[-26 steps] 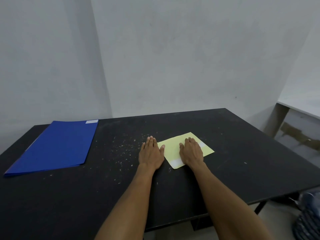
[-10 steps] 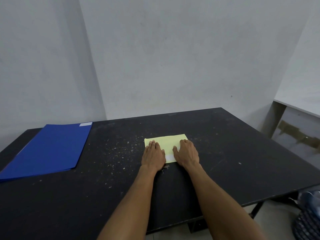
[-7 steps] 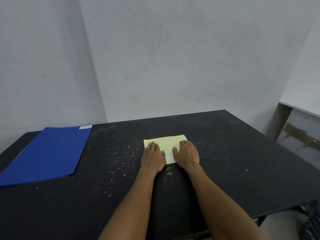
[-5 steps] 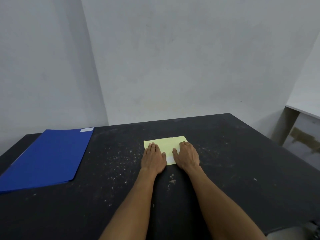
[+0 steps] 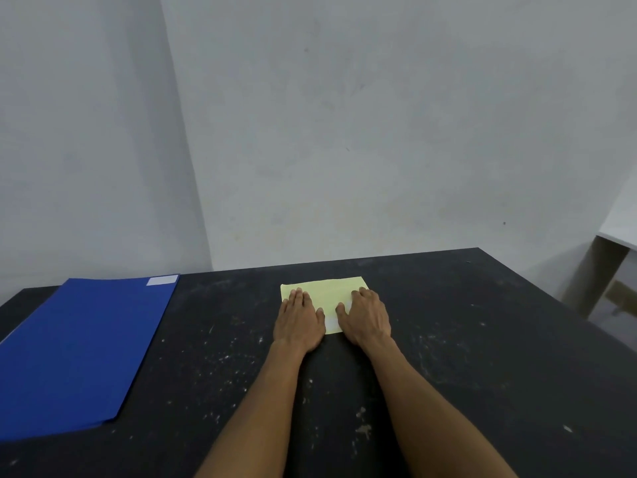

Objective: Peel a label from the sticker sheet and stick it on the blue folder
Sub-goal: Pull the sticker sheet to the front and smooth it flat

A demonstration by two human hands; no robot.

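A pale yellow sticker sheet lies flat on the black table, a little right of the middle. A white label shows at its near edge, between my hands. My left hand rests palm down on the sheet's left part, fingers straight and together. My right hand lies flat on the sheet's right part. Neither hand grips anything. The blue folder lies closed at the table's left side, with a small white label stuck at its far right corner.
Grey walls stand close behind the table. Pale specks and scuffs dot the tabletop around the sheet. A white shelf or second table sits past the table's right edge, with floor below it.
The sheet was turned from a slanted position to square with the table and shifted slightly left under both hands. My view has tilted upward since then; the hands stay flat on the sheet.
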